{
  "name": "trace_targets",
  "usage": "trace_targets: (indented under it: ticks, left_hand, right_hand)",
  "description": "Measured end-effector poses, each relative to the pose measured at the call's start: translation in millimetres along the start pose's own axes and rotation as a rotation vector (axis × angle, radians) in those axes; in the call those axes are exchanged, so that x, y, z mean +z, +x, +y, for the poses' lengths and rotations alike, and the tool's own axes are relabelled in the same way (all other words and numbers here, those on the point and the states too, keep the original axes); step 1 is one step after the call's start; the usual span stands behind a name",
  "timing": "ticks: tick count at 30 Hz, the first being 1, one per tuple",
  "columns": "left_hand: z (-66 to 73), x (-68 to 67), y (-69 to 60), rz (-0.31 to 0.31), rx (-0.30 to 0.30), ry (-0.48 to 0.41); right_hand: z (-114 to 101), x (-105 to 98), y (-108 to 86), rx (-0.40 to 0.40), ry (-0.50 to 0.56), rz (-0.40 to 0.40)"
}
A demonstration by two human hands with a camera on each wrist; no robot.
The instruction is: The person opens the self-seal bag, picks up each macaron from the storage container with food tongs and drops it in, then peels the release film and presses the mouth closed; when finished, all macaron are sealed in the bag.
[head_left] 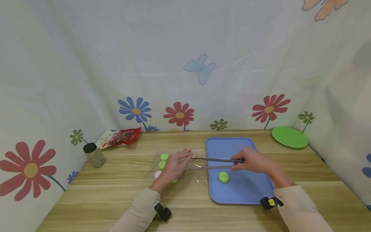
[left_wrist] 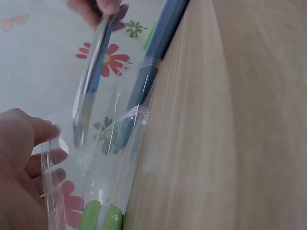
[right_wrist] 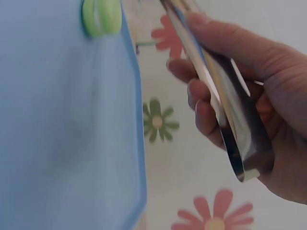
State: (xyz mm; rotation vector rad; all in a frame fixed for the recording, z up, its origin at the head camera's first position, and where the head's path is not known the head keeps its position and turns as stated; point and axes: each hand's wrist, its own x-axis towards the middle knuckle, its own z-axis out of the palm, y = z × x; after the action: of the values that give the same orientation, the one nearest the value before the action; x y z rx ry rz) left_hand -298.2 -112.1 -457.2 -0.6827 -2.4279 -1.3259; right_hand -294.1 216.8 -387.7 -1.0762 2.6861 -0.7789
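My right hand (head_left: 252,160) grips metal tongs (head_left: 217,159), which reach left across the blue tray (head_left: 213,193). In the right wrist view, thumb and fingers wrap the tongs' two arms. Below them a green macaron (head_left: 223,177) lies on the tray. My left hand (head_left: 176,164) pinches the edge of a clear plastic package (left_wrist: 48,167) between thumb and fingers. Inside the package, green macarons (head_left: 162,165) and a pale pink one (head_left: 157,174) sit at its left side, partly hidden by the left hand. The tongs' tips stand apart, holding nothing, over the package.
At the back left lie a red and white snack bag (head_left: 123,137) and a dark-lidded jar (head_left: 94,155). A green round plate (head_left: 290,137) stands at the back right of the wooden table (head_left: 116,190). A flowered cloth (head_left: 162,64) hangs behind.
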Motion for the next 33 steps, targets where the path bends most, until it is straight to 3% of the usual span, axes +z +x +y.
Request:
trace_targets:
  ticks: [7, 12, 16, 23, 29, 33]
  left_hand:
    - [-0.3, -1.0, -0.2, 0.001, -0.012, -0.006]
    - [-1.3, -0.5, -0.8, 0.002, -0.025, -0.019]
    - [-2.5, -0.1, 0.0, 0.015, 0.006, -0.030]
    - [-4.8, -0.5, 0.5, -0.003, 0.023, -0.023]
    - [-2.5, -1.4, 1.5, -0.003, -0.014, -0.018]
    - [-2.0, -0.3, 2.0, -0.004, -0.005, -0.023]
  right_hand:
    - [32, -27, -58.6, 0.038, 0.059, -0.019]
    - [53, -40, -83.6, 0.014, 0.153, -0.054]
    - [65, -42, -89.6, 0.008, 0.224, -0.070]
    - [78, -36, -89.3, 0.065, 0.205, -0.083]
    - [75, -38, -88.7, 0.087, 0.232, -0.085]
    - [67, -38, -85.6, 0.073, 0.186, -0.055]
